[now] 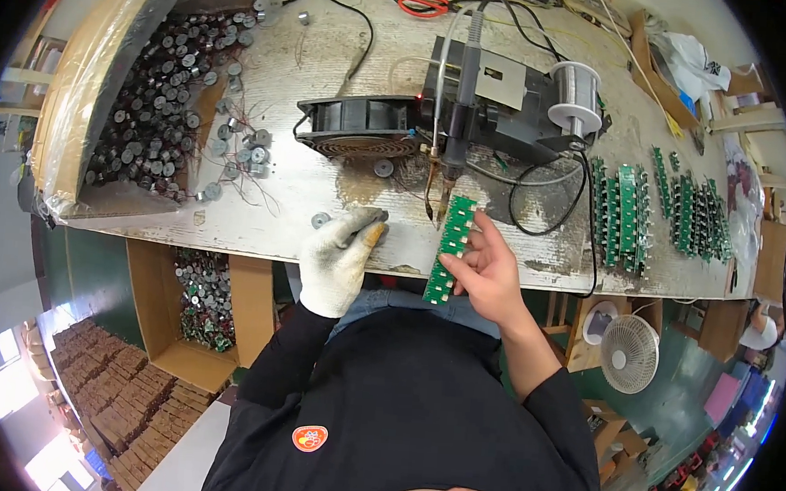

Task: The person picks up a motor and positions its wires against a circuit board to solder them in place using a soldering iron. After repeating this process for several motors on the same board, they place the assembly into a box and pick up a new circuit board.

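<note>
My right hand (490, 274), bare, grips a long green circuit board strip (455, 236) by its right edge, thumb on its face. The strip stands tilted at the table's front edge, its upper end beside the soldering iron tip (444, 204). To the left, my left hand (340, 258) wears a white glove with darkened, worn fingertips. Its fingers are bent and pressed together; what lies in them, if anything, is hidden. A small round metal motor (321, 219) sits on the table just beside that glove.
A plastic-lined carton (83, 91) of small wired motors stands at left. A black fan (360, 125) and the soldering machine (509, 109) with its solder wire spool (575, 96) stand behind my hands. Rows of green boards (623, 215) lie right. Another carton (251, 313) sits below the table.
</note>
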Motion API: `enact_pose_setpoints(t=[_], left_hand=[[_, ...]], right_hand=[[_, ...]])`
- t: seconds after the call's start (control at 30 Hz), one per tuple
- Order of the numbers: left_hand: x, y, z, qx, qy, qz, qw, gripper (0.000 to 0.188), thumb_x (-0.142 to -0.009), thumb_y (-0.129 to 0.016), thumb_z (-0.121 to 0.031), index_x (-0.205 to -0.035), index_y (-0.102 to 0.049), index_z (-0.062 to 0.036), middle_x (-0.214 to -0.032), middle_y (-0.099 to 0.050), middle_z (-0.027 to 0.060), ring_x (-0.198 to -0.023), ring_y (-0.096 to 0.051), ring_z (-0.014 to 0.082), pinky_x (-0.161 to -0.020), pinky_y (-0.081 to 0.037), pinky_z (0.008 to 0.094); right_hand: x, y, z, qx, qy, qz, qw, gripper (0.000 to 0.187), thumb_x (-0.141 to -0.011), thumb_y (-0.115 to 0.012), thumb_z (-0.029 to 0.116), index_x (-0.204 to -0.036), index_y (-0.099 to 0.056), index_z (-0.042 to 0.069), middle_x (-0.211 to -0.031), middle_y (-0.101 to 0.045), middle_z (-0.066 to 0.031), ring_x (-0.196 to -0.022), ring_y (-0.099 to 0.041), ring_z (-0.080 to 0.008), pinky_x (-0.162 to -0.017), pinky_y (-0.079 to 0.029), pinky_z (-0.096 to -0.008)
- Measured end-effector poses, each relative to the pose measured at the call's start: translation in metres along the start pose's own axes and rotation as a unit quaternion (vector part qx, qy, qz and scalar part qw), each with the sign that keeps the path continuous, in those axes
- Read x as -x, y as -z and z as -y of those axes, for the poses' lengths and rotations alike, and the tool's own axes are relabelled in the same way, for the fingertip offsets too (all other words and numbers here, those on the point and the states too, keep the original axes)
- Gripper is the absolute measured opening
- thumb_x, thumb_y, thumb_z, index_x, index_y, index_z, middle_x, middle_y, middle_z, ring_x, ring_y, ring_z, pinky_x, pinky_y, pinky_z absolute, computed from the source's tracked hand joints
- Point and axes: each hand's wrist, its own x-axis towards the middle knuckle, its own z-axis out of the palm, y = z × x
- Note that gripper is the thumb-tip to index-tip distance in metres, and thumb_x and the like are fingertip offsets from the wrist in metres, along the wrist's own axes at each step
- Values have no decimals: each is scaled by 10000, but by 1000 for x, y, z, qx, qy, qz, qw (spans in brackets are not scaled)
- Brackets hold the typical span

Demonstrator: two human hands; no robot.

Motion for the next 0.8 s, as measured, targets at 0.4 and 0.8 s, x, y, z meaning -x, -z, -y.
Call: enact_pose_setpoints(t=[0.4,0.8], left_hand=[[-11,19,-27,-469,-299,13,831,335,-740,-582,120,-1047,-639,-1,-986,-647,136,-849,-643,258,-744,-501,299],[3,-10,0,-12,100,62,993,286,-860,-663,-86,-1076,-585,85,-874,-673,105,-754,-623,113,-679,-502,248]], right_hand=[[0,3,0,7,-9,15,1000,713,-849,-620,-14,-1422,-196,-24,-1020,-580,-149,-665,-601,-102,-480,-449,-215],[2,-5,-1,-4,-9,5,1000,711,-839,-642,-10,-1407,-215,-50,-1015,-572,-141,-671,-592,-88,-495,-460,-211]])
